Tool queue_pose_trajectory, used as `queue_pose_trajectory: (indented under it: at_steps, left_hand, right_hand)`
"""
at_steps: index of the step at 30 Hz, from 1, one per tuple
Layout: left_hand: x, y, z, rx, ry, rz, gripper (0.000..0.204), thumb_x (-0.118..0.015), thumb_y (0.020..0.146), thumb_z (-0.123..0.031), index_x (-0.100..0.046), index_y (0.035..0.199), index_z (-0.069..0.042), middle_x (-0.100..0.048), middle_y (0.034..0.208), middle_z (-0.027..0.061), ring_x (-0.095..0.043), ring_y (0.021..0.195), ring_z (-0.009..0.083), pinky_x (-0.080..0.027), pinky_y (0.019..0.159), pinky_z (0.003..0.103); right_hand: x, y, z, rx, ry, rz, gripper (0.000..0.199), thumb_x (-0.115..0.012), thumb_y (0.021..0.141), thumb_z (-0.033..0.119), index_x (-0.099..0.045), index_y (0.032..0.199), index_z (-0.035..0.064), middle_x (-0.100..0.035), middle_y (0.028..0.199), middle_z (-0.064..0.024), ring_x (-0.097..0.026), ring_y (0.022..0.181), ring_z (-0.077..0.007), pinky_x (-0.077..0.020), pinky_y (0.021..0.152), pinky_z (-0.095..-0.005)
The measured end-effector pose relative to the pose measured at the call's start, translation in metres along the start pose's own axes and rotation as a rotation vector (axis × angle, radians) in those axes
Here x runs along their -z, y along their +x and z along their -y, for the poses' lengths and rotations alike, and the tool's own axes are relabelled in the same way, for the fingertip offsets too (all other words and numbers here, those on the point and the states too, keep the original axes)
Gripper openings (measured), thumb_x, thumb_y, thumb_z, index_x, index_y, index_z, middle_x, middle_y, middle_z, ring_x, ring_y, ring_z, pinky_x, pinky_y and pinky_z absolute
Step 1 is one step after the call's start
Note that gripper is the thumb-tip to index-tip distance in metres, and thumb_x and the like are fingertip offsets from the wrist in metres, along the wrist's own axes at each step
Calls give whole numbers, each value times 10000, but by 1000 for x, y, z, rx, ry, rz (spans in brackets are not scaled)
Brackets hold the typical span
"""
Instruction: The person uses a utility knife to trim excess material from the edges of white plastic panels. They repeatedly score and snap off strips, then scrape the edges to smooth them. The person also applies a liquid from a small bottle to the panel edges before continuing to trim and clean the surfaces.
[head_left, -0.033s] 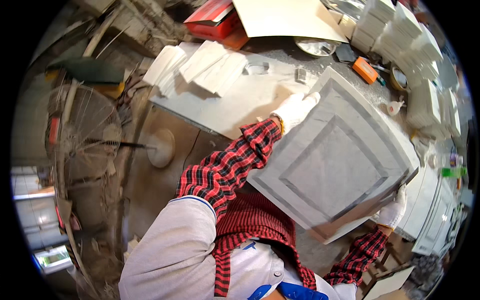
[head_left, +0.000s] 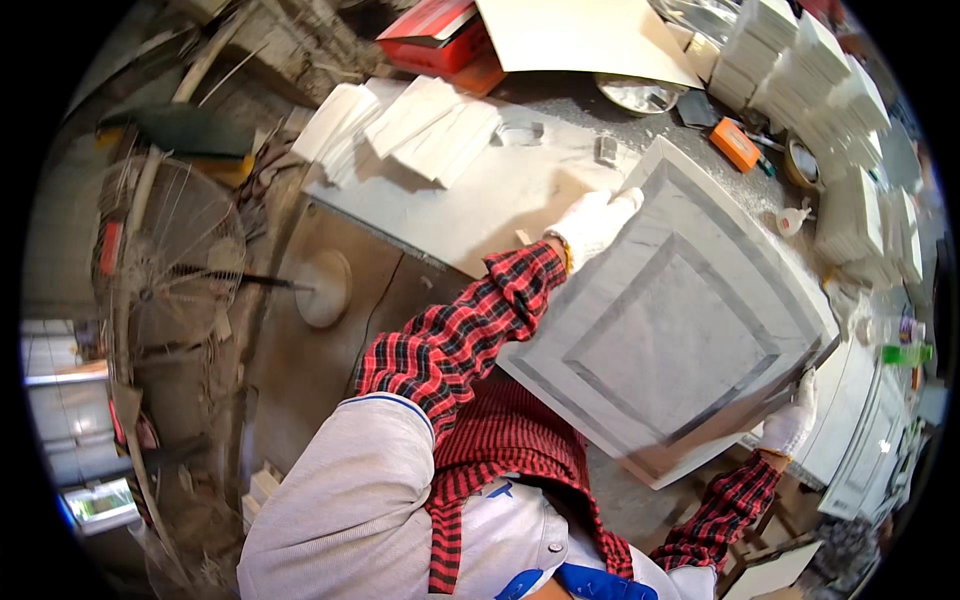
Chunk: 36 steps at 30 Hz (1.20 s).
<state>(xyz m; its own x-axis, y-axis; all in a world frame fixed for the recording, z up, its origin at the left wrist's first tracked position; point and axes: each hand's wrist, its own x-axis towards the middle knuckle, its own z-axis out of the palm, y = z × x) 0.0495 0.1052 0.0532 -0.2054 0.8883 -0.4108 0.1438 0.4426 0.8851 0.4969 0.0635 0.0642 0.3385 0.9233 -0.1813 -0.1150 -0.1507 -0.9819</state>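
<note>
A large grey marble panel (head_left: 675,330) with two darker raised or inlaid frames fills the space before me, tilted and turned cornerwise. White-gloved, my left hand (head_left: 597,225) grips its upper left edge, fingers along the border and thumb hidden. At the lower right edge my right hand (head_left: 793,420), also gloved in white, holds on, with some fingers behind the panel. The far corner of the panel lies over the worktable (head_left: 440,222); its near corner hangs in front of my checked apron (head_left: 515,430).
White slab stacks (head_left: 440,130) stand at the table's far left. More white tile stacks (head_left: 850,210) line the right side, near an orange box (head_left: 735,145) and a bowl (head_left: 640,93). Another framed panel (head_left: 868,440) lies at right. A dusty standing fan (head_left: 170,255) is at left.
The whole view has shifted very slightly. Both hands keep their places on the panel.
</note>
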Motion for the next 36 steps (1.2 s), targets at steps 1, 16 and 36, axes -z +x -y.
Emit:
queue_pose_trajectory:
  at_steps: [1,16,36]
  left_hand:
    - [-10,-9,-1,14,-6,-37,752,-544,963,-598,-565,1312,67,-647,1239,176,-569,1153,225,-432,992,342]
    - [-79,-62,8,157,-78,-243,697,-552,971,-550,-556,1363,26,-637,1285,204,-582,1198,270,-440,1016,354]
    - [-68,-67,2,-135,731,-357,460,-689,852,-467,-624,1064,-64,-639,1042,158,-629,1013,329,-520,842,451]
  right_hand:
    - [16,21,-5,-45,105,-18,379,-559,1030,250,-615,1287,-23,-636,1239,-70,-569,1152,-162,-414,1029,-312]
    - [45,111,-13,-101,-70,206,374,-550,1036,245,-621,1291,-20,-642,1225,-44,-571,1137,-137,-416,996,-275]
    - [36,113,-27,-40,-13,101,358,-581,1019,266,-642,1246,-4,-659,1140,-23,-590,1036,-121,-456,893,-266]
